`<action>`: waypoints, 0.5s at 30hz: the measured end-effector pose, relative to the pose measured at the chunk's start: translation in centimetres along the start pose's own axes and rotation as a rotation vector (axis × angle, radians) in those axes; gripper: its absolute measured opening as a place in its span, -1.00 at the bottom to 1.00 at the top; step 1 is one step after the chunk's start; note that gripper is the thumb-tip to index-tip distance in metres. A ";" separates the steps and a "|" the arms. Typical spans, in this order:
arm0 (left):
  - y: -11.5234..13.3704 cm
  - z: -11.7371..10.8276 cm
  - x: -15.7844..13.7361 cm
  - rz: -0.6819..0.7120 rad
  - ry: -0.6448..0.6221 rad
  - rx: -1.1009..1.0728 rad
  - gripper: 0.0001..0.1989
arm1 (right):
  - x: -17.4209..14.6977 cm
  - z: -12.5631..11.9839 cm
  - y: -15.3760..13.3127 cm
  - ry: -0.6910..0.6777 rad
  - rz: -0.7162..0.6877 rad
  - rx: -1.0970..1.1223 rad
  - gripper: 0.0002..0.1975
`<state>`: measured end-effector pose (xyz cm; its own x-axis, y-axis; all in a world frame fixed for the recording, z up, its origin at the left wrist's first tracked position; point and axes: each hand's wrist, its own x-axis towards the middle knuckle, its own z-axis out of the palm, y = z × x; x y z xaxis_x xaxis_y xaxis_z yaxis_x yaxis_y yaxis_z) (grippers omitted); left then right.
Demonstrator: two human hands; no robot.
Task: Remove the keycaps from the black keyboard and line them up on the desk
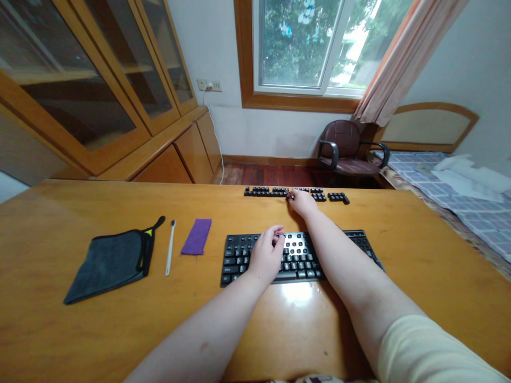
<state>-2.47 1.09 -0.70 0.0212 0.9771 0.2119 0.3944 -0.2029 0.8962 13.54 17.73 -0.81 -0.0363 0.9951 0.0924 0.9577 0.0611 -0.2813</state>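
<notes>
Nearest, bare forearms (215, 324) cross a wooden bench (99, 340). On it, the keyboard (300, 265) is partly stripped; the left hand (266, 252) lies over it, thumb and fingers apart. The right hand (302, 203) touches loose keycaps (261, 194) near the far edge, grip unclear; a careless brush could scatter them off.

A black computer keyboard (299, 257) lies flat on a wooden desk (120, 340), key sockets exposed across its upper rows while lower rows carry their caps. Beyond it, loose black keycaps (263, 193) sit lined up in separate groups near the desk's far edge.
</notes>
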 end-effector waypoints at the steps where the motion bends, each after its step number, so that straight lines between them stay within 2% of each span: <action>1: 0.0 0.0 0.0 0.001 -0.003 0.000 -0.74 | 0.0 0.0 0.0 0.001 0.000 0.000 -0.78; 9: 0.0 0.0 0.0 -0.005 -0.011 -0.002 -0.74 | 0.0 0.0 -0.1 0.048 0.025 0.057 -0.78; 15: 0.0 -0.1 0.0 0.000 -0.010 -0.006 -0.74 | -1.0 -1.0 1.2 0.333 -0.050 0.367 -0.48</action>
<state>-2.52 1.11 -0.65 0.0308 0.9776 0.2080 0.3885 -0.2034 0.8987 15.00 16.71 -0.25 0.0705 0.9150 0.3972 0.7911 0.1913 -0.5810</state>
